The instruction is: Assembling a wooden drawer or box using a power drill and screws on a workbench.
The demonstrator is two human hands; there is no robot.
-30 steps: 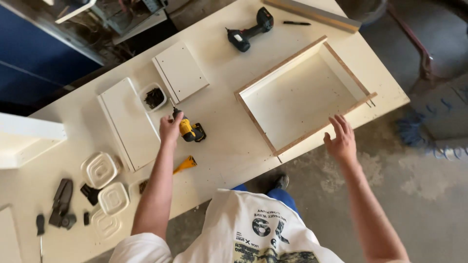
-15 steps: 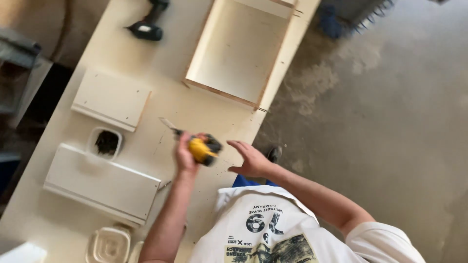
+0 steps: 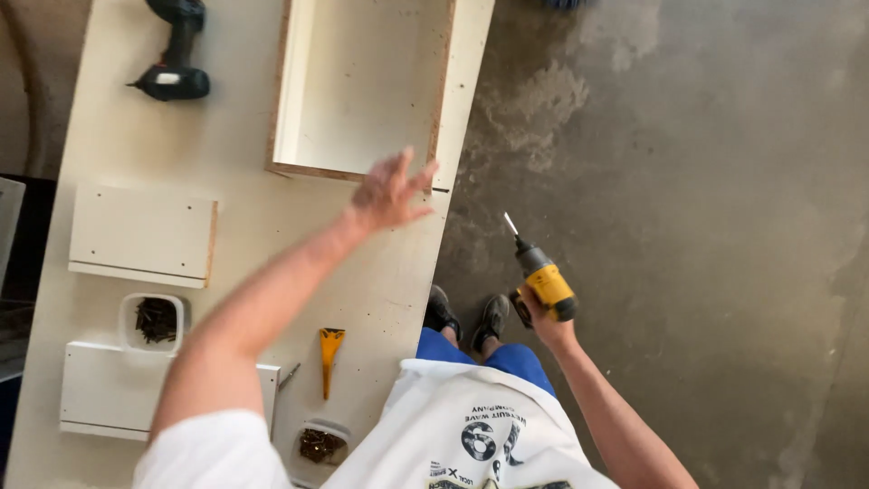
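1. At the worktop's (image 3: 244,244) far left corner lies a dark cordless drill (image 3: 174,63), untouched; nearer you along the left edge sit two loose white panels (image 3: 140,234), and between them a small white tub (image 3: 154,321) holds dark screws.
2. Near the worktop's near edge a second tub (image 3: 319,445) holds brownish screws, with a yellow-handled tool (image 3: 329,355) just beyond it.
3. Your left hand (image 3: 387,192) has its fingers spread and grips nothing; it hovers at the near right corner of the open wooden drawer box (image 3: 362,86), which lies against the worktop's right edge. I cannot tell whether it touches the box.
4. Your right hand (image 3: 541,312) is closed around the yellow driver (image 3: 543,281), off the worktop over the concrete floor (image 3: 706,226), bit pointing away from you.
5. As I judge it, the box is framed up, while the loose panels remain unfitted.
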